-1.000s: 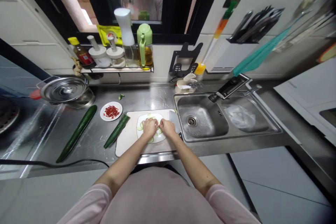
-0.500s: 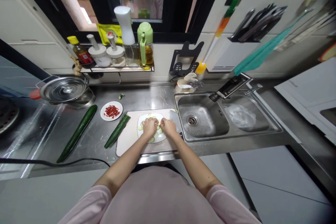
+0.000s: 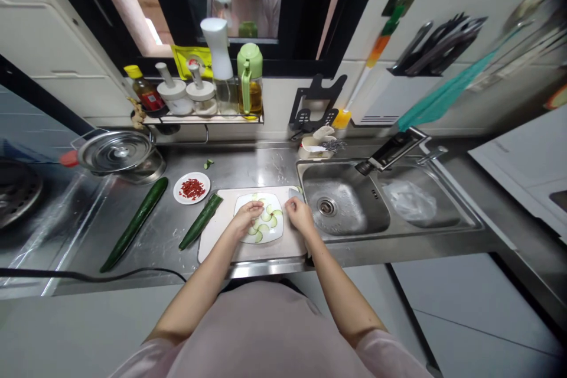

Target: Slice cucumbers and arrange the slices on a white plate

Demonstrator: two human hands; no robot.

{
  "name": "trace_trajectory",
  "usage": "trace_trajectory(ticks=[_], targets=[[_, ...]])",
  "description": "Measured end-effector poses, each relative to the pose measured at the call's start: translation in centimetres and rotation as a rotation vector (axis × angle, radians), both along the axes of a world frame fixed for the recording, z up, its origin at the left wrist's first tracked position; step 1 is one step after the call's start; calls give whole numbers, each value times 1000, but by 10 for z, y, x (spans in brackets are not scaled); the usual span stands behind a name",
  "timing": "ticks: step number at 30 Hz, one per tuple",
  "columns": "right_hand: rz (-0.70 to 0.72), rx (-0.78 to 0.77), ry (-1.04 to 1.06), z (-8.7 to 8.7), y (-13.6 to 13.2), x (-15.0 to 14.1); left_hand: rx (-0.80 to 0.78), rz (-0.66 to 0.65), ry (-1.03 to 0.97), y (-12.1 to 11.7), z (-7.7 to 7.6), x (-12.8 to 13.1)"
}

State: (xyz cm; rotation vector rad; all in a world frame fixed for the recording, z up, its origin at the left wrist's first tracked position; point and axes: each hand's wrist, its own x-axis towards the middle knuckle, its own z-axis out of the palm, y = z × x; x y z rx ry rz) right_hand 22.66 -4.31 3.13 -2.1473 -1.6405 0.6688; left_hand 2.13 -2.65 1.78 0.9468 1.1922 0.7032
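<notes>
A white plate of fanned cucumber slices sits on a pale cutting board. My left hand rests at the plate's left rim with its fingers bent onto it. My right hand is at the board's right edge, fingers curled down over a knife blade lying there. What those fingers hold is hidden. A half cucumber lies just left of the board.
A whole cucumber and a small dish of red chilli lie on the steel counter. There is a lidded pot at the left, a sink with a tap at the right, and a condiment shelf behind. A black cable runs along the front edge.
My hands were together over the plate. They have parted: the right moved to the board's right edge over the knife and the left drew back to the plate's left rim, uncovering the slices.
</notes>
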Motion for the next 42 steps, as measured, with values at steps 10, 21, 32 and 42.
trace_trajectory(ticks=[10,21,32,42], targets=[[15,140,164,-3,-27,15,127,258,72,-3,22,-57],[3,184,204,6,-32,27,268,746,377,30,-3,-149],[-2,195,199,5,-26,27,111,519,1101,85,-6,-150],[-36,155,164,-1,-33,34,241,93,1379,108,-17,-153]])
